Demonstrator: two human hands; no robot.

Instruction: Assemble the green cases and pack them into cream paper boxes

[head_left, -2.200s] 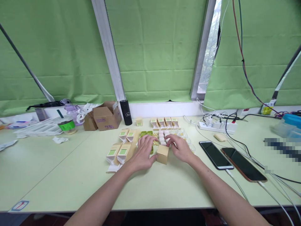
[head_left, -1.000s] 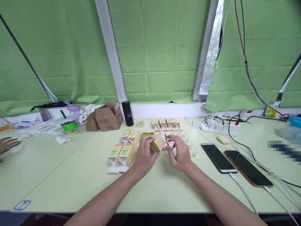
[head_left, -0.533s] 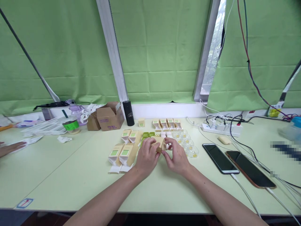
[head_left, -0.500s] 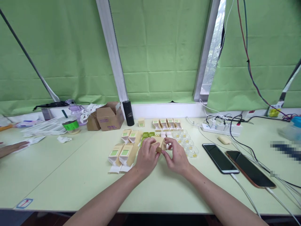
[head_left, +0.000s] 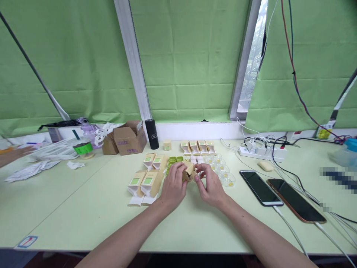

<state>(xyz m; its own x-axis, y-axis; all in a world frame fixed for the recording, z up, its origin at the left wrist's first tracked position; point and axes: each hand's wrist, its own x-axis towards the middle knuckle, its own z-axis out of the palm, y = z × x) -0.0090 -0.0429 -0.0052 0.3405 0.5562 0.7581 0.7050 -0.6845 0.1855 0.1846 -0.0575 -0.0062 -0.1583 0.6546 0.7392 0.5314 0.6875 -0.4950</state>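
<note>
Between my two hands is a small tan cardboard box (head_left: 189, 172), its near end partly unfolded with flaps showing. My left hand (head_left: 175, 181) grips its left side, and the fingers of my right hand (head_left: 208, 182) pinch its right edge. To the left stand several open paper boxes (head_left: 147, 182) with green labels and white insides. Just behind my hands lie green trays (head_left: 175, 159) and small white-pink pieces (head_left: 196, 159). Clear plastic cups (head_left: 223, 169) with yellow spots sit to the right. A row of more open boxes (head_left: 198, 147) stands farther back.
Two phones (head_left: 261, 188) on cables lie at the right, near a power strip (head_left: 262, 152). A black bottle (head_left: 152, 134), a brown carton (head_left: 131, 137) and a drink cup (head_left: 83, 149) stand at the back left. Another person's hand (head_left: 21, 152) reaches in at the far left.
The box between my hands has turned, and its near flap now stands open where it lay folded. At the left, the other person's hand has moved back, leaving white sheets on the table.
</note>
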